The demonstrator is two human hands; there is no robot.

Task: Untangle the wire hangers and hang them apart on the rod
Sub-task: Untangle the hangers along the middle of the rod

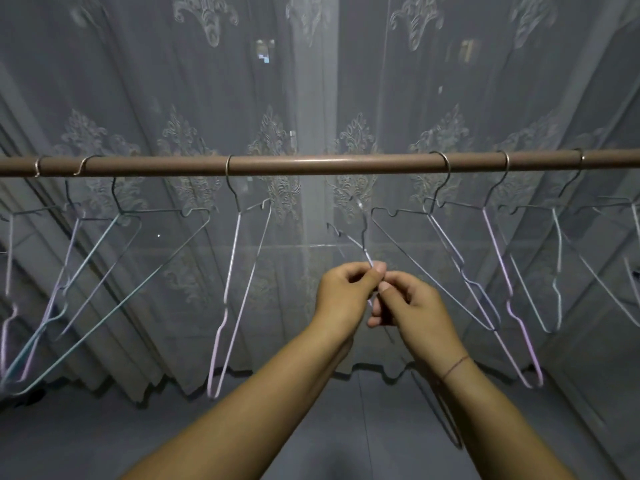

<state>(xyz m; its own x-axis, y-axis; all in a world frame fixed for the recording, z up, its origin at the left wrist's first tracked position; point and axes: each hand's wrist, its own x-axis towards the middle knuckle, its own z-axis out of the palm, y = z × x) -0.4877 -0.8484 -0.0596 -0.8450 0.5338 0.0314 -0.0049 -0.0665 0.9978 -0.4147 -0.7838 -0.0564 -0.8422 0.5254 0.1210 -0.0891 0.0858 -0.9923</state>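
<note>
The left hand (346,294) and right hand (414,315) are pinching a loose hanger (363,237) under the rod (311,164). Going up, it could be snagging the next hanger (412,212).

A brown rod (311,165) runs left to right before a sheer patterned curtain (173,81). Below its middle, the left hand (346,292) and right hand (412,310) meet, both pinching a thin wire hanger (363,237) whose hook is under the rod, off it. Overlapping hangers (119,211) hang at left, a single hanger (232,261) left of centre, and more hangers (496,251) at right.
</note>
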